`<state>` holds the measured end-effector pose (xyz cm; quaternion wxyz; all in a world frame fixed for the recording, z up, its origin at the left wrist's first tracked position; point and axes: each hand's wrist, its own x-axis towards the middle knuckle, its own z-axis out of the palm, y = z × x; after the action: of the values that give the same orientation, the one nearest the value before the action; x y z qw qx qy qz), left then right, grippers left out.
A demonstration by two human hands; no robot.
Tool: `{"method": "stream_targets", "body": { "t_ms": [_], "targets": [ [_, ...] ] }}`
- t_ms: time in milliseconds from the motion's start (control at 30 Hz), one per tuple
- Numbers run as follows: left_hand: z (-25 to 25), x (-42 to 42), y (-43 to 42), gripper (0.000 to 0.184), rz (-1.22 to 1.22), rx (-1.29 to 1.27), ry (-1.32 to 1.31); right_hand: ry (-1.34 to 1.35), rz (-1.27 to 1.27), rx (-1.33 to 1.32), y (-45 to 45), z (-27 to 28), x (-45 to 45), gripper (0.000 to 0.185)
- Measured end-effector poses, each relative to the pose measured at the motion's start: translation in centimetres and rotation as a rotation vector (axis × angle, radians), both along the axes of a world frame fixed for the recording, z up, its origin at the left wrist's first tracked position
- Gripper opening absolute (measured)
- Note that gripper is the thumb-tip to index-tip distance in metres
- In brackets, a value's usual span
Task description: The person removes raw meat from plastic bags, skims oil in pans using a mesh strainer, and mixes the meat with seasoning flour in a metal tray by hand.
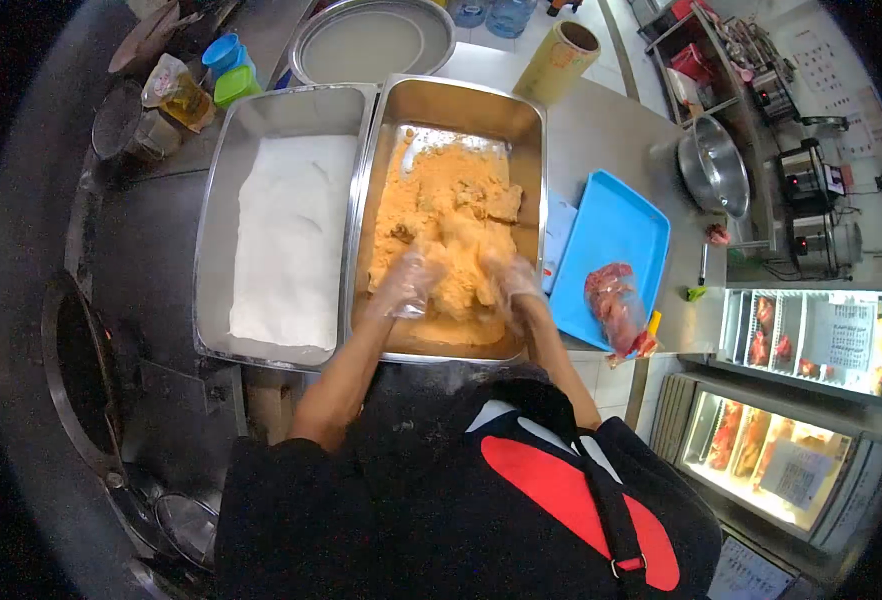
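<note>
Both of my hands wear clear plastic gloves and reach into a deep metal tray (534, 150) of orange powder (451, 165). My left hand (413, 282) is at the left side of a powder-coated heap, and my right hand (508, 278) is at its right side. Coated pieces (503, 203) lie in the powder just beyond them. The fingers of both hands are blurred and partly covered by powder, so their grip cannot be made out. Against the tray's left side stands a second metal tray (219, 200) with white powder (291, 240).
A blue tray (586, 260) with bagged raw meat (616, 305) lies at the right. Behind the metal trays are a round pan (371, 45) and a roll of film (559, 62). A steel bowl (713, 165) stands farther right; a wok (81, 370) is at the left.
</note>
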<state>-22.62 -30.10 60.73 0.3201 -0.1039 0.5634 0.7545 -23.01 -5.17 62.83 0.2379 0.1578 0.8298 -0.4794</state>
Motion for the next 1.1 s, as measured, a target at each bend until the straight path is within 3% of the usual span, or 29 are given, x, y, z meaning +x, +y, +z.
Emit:
{"method": "stream_targets", "body": {
  "t_ms": [33,100,167,233,300,400,467,533,567,600,633,733,833,900,1000,1100],
  "targets": [
    [-0.2,-0.6,-0.4,0.044,0.032,-0.007,0.052,0.075,0.093,0.17,0.2,-0.1,-1.2,0.044],
    [4.6,-2.0,-0.2,0.044,-0.132,-0.775,0.47,0.226,0.272,0.51,0.6,-0.6,-5.2,0.04],
    [-5.3,-2.8,-1.0,0.044,-0.055,-0.759,0.262,0.199,0.102,0.143,0.9,-7.0,-7.7,0.055],
    [3.7,-2.7,0.3,0.038,-0.108,-0.991,0.259,0.106,-0.084,-0.012,-0.4,-7.0,-8.9,0.054],
    [2.3,-3.2,0.5,0.028,-0.079,-0.84,0.122,-0.062,-0.274,0.045,-4.8,0.1,-9.2,0.034],
    [-0.5,-2.9,1.0,0.026,-0.007,-0.436,0.274,-0.136,-0.022,-0.02,-5.8,0.6,-8.3,0.043],
    [-3.4,-3.2,2.3,0.028,-0.055,-0.412,0.294,-0.204,0.118,-0.054,-5.4,0.1,-5.7,0.049],
    [-7.2,-5.4,4.0,0.041,-0.16,-0.686,0.136,-0.079,0.237,-0.112,-4.0,-2.7,-5.9,0.049],
    [-9.3,-5.0,3.2,0.029,-0.062,-0.261,0.219,0.064,0.292,-0.155,-2.5,-7.0,-5.9,0.047],
    [-11.5,-4.5,2.5,0.018,-0.02,0.207,0.224,0.012,0.413,0.031,-3.3,-2.0,-6.1,0.045],
    [-12.3,-4.5,2.3,0.019,0.088,0.155,0.264,-0.039,0.546,0.211,-4.5,3.8,-6.2,0.044],
    [-8.5,-4.3,-0.2,0.037,-0.022,-0.254,0.23,0.09,0.669,0.437,-4.2,6.6,-10.1,0.041],
    [-6.5,-3.2,-0.9,0.047,0.121,-0.191,0.052,0.255,0.672,0.546,-3.7,5.1,-15.8,0.038],
    [-5.3,-2.4,-0.9,0.057,0.215,-0.143,-0.065,0.217,0.719,0.537,-3.9,2.1,-18.5,0.037],
    [0.6,-2.7,1.3,0.067,0.297,-0.192,-0.247,0.207,0.761,0.522,-5.6,-2.9,-19.0,0.034],
    [4.4,-4.4,1.1,0.07,0.314,-0.118,-0.261,0.215,0.743,0.432,-6.3,-4.2,-17.0,0.031]
  ]
}}
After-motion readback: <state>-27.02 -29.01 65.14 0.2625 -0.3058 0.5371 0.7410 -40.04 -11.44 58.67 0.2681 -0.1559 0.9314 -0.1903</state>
